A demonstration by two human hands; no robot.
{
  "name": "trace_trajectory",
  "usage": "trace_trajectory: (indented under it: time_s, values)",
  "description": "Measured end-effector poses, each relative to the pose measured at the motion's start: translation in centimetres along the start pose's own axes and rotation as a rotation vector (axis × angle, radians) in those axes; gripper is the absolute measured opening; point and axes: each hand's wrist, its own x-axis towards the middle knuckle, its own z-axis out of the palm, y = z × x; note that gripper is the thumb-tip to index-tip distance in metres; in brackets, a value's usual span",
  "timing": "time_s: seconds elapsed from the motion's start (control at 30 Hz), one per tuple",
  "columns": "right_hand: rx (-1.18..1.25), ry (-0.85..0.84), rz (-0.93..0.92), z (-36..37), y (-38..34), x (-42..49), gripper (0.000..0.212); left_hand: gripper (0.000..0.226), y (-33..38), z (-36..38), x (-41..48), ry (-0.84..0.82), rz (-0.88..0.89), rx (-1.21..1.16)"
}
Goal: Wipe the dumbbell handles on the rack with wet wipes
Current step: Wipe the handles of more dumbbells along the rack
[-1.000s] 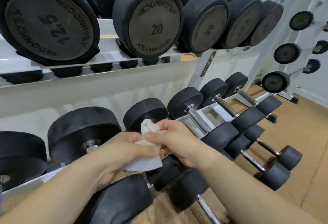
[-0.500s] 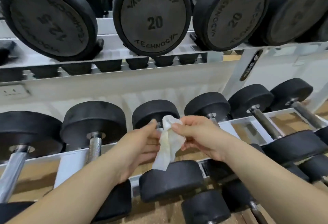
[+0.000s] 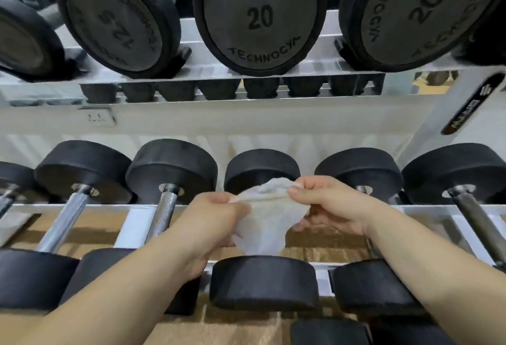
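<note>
A crumpled white wet wipe (image 3: 269, 221) is stretched between both my hands above the middle dumbbell (image 3: 262, 281) of the lower rack row. My left hand (image 3: 210, 221) pinches the wipe's left edge. My right hand (image 3: 325, 208) pinches its upper right edge between thumb and fingers. The wipe and hands hide that dumbbell's handle. To the left, two dumbbells show bare steel handles (image 3: 164, 213) (image 3: 64, 221). Another handle (image 3: 479, 221) lies at the right.
The white rack rail (image 3: 90, 208) crosses behind my hands. The upper shelf (image 3: 191, 71) carries large black dumbbells, one marked 20 (image 3: 260, 16) and one 12.5 (image 3: 117, 21). A rack upright (image 3: 465, 114) slants at the right. Wooden floor shows beneath the lower row.
The view has swung left and closer to the lower row. My hands have pulled the wipe apart, spreading it wider between them.
</note>
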Motion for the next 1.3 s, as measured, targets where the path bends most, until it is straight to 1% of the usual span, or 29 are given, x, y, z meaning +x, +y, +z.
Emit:
trace_trajectory:
  time_s: [0.03, 0.07, 0.17, 0.23, 0.27, 0.3, 0.37, 0.4, 0.47, 0.53, 0.67, 0.7, 0.77, 0.8, 0.87, 0.97, 1.0, 1.03, 1.07, 1.1, 1.17, 1.23, 1.3]
  values:
    - [-0.005, -0.014, 0.006, -0.4, 0.3, 0.1, 0.026, 0.017, -0.3, 0.2, 0.2, 0.001, -0.004, -0.038]
    - [-0.004, -0.024, 0.000, -0.7, 0.6, 0.2, 0.023, 0.013, -0.5, 0.3, 0.6, -0.015, -0.012, -0.082]
    - [-0.103, 0.007, -0.046, -1.1, 0.7, 0.5, 0.023, 0.014, -0.4, 0.9, 1.2, -0.072, -0.020, -0.230]
    - [-0.130, 0.029, -0.059, -1.2, 0.8, 0.7, 0.018, 0.028, -0.7, 0.9, 2.0, -0.161, -0.024, -0.336]
    - [-0.130, 0.032, -0.062, -1.2, 1.0, 0.7, 0.019, 0.034, -0.6, 1.0, 2.4, -0.216, -0.015, -0.378]
    - [-0.128, 0.029, -0.060, -1.3, 1.1, 0.9, 0.024, 0.038, -0.5, 1.2, 2.8, -0.274, -0.008, -0.420]
    - [-0.136, 0.004, -0.035, -1.2, 1.3, 0.9, 0.040, 0.046, -0.4, 1.5, 3.6, -0.384, 0.003, -0.501]
    - [-0.155, -0.011, -0.024, -1.1, 1.4, 0.8, 0.047, 0.048, -0.3, 1.6, 3.9, -0.389, 0.006, -0.515]
    - [-0.193, -0.013, -0.003, -1.0, 1.4, 0.8, 0.050, 0.051, -0.2, 1.6, 4.5, -0.348, 0.004, -0.520]
    - [-0.185, 0.018, 0.020, -1.1, 1.4, 0.7, 0.049, 0.046, 0.0, 1.5, 4.5, -0.300, -0.015, -0.501]
    - [-0.187, 0.080, 0.026, -0.3, 1.1, 0.6, 0.031, 0.027, 0.0, 0.0, 4.4, -0.115, -0.104, -0.467]
    - [-0.191, 0.121, 0.009, 0.0, 0.9, 0.7, 0.029, 0.024, -0.2, -0.5, 4.4, -0.083, -0.122, -0.433]
    - [-0.192, 0.256, -0.038, 0.7, 0.2, 0.7, 0.029, 0.021, -0.6, -1.5, 4.4, -0.020, -0.139, -0.325]
    - [-0.242, 0.319, -0.078, 1.2, -0.4, 0.7, 0.031, 0.021, -0.8, -2.1, 4.4, 0.005, -0.142, -0.275]
    - [-0.450, 0.394, -0.189, 2.6, -2.4, 1.1, 0.035, 0.028, -1.0, -2.9, 4.5, 0.072, -0.130, -0.203]
    - [-0.738, 0.518, -0.415, 4.2, -5.3, 3.1, 0.035, 0.026, -1.1, -3.0, 4.8, 0.167, -0.106, -0.141]
    - [-0.844, 0.543, -0.478, 4.3, -5.8, 4.1, 0.041, 0.026, -1.3, -2.7, 4.9, 0.173, -0.103, -0.107]
    - [-0.960, 0.527, -0.505, 4.1, -5.8, 5.1, 0.052, 0.025, -1.6, -2.3, 5.1, 0.160, -0.101, -0.076]
    - [-1.037, 0.493, -0.489, 3.6, -5.4, 6.0, 0.064, 0.025, -1.8, -1.7, 5.2, 0.131, -0.107, -0.047]
    - [-1.053, 0.460, -0.453, 3.1, -4.7, 6.7, 0.073, 0.026, -2.0, -1.0, 5.3, 0.100, -0.116, -0.025]
    - [-0.965, 0.407, -0.435, 2.0, -2.9, 7.4, 0.073, 0.028, -2.3, 0.1, 6.2, 0.069, -0.146, -0.052]
    - [-0.876, 0.390, -0.473, 1.5, -1.4, 7.7, 0.070, 0.019, -2.3, 1.2, 7.0, 0.054, -0.221, -0.176]
    - [-0.857, 0.410, -0.511, 1.4, -1.1, 8.1, 0.067, 0.022, -2.5, 2.0, 7.7, -0.004, -0.310, -0.293]
